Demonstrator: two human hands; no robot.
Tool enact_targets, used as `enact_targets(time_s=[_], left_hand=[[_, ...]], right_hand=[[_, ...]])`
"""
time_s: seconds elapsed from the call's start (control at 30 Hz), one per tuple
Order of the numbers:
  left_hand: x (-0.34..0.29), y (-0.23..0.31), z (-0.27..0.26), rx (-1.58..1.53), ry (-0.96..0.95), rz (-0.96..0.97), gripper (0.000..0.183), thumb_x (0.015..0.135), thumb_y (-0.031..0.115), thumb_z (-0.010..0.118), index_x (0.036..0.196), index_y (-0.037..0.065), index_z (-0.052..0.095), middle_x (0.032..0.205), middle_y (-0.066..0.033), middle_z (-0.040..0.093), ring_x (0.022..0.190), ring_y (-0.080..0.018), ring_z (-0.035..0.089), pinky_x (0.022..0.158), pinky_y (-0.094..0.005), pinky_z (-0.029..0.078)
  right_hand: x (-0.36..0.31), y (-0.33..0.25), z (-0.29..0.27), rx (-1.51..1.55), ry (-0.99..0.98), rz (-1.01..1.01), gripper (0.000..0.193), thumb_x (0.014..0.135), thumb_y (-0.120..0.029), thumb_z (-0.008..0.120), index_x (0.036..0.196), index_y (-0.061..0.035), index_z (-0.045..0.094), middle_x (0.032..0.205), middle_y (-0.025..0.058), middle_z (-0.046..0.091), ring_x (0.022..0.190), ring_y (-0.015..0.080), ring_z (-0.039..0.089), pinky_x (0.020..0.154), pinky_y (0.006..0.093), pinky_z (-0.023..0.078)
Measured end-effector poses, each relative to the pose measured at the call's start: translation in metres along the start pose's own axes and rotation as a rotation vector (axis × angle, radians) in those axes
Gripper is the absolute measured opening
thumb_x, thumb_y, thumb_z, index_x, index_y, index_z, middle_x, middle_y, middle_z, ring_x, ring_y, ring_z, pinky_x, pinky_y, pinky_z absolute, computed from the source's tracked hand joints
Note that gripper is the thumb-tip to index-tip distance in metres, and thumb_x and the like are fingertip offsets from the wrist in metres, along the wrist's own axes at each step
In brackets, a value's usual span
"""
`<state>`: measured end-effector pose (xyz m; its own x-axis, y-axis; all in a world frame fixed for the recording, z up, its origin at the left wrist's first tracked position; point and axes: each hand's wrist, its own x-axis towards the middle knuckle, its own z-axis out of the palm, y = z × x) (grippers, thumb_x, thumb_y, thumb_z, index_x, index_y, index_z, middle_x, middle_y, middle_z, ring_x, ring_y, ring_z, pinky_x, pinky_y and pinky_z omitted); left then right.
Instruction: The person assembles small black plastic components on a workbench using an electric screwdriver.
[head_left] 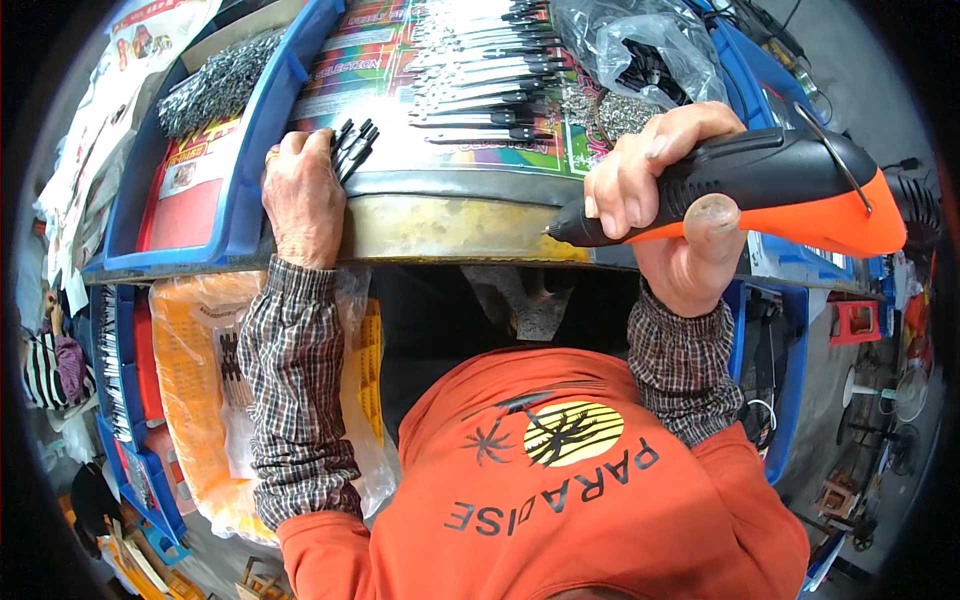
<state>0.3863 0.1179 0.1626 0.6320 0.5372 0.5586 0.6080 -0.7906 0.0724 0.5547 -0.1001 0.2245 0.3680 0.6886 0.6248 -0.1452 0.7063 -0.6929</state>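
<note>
My right hand (pixel 665 190) is closed around an orange-and-black electric screwdriver (pixel 775 175), whose bit points left, just over the table's front edge. On the left of the table, my left hand (pixel 303 195) is closed on several slender black-ended parts (pixel 355 148) that stick out beyond its fingers. Its fingertips are partly hidden. Across the middle of the table lies a row of slender silver-and-black parts (pixel 485 85), side by side on colourful printed sheets. Beside the row is a heap of small silver pieces (pixel 605 110), too small to name.
A blue tray (pixel 240 200) at left holds a pile of dark metal pieces (pixel 220 85). A clear plastic bag (pixel 640 50) with black parts lies at back right. Below the left forearm stands a plastic-lined yellow basket (pixel 190 370). The table's metal edge (pixel 450 228) curves toward me.
</note>
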Motion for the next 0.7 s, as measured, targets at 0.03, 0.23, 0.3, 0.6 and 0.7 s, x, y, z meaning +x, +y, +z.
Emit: enact_targets(time_s=[0.03, 0.23, 0.3, 0.6, 0.7], left_hand=[[0.001, 0.007, -0.002, 0.034, 0.024, 0.026, 0.022, 0.077, 0.002, 0.052, 0.095, 0.006, 0.063, 0.088, -0.0107, 0.059, 0.089, -0.0300, 0.056, 0.076, -0.0395, 0.045], [0.009, 0.074, 0.002, -0.353, 0.028, 0.232, 0.016, 0.072, 0.005, 0.056, 0.086, 0.008, 0.062, 0.083, -0.0089, 0.058, 0.084, -0.0286, 0.055, 0.073, -0.0395, 0.042], [0.012, 0.089, 0.005, -0.402, -0.013, 0.290, 0.015, 0.073, 0.005, 0.055, 0.085, 0.008, 0.062, 0.082, -0.0090, 0.056, 0.083, -0.0289, 0.054, 0.073, -0.0389, 0.043], [0.026, 0.114, 0.016, -0.395, -0.164, 0.395, 0.013, 0.075, 0.007, 0.054, 0.086, 0.007, 0.062, 0.087, -0.0108, 0.054, 0.087, -0.0295, 0.053, 0.075, -0.0394, 0.044], [0.027, 0.114, 0.020, -0.402, -0.182, 0.388, 0.013, 0.075, 0.007, 0.055, 0.087, 0.007, 0.061, 0.087, -0.0116, 0.054, 0.087, -0.0300, 0.052, 0.075, -0.0398, 0.044]], right_hand=[[0.000, -0.001, -0.001, -0.006, 0.006, -0.002, 0.028, 0.076, -0.004, 0.061, 0.098, 0.0011, 0.044, 0.067, 0.0073, 0.050, 0.058, 0.0156, 0.054, 0.056, 0.0287, 0.047], [0.000, -0.001, -0.005, -0.023, 0.045, -0.010, 0.028, 0.077, -0.005, 0.062, 0.098, 0.0011, 0.044, 0.067, 0.0072, 0.050, 0.058, 0.0152, 0.053, 0.055, 0.0287, 0.046], [0.000, -0.001, -0.006, -0.016, 0.035, -0.025, 0.028, 0.077, -0.005, 0.062, 0.098, 0.0010, 0.044, 0.067, 0.0074, 0.051, 0.057, 0.0152, 0.053, 0.054, 0.0287, 0.046], [-0.002, -0.005, -0.014, -0.034, 0.083, -0.023, 0.026, 0.077, -0.004, 0.064, 0.096, 0.0013, 0.046, 0.069, 0.0079, 0.054, 0.057, 0.0139, 0.054, 0.053, 0.0263, 0.047], [-0.003, -0.005, -0.018, -0.034, 0.089, -0.045, 0.026, 0.078, -0.004, 0.064, 0.096, 0.0022, 0.047, 0.070, 0.0091, 0.056, 0.058, 0.0130, 0.055, 0.054, 0.0258, 0.048]])
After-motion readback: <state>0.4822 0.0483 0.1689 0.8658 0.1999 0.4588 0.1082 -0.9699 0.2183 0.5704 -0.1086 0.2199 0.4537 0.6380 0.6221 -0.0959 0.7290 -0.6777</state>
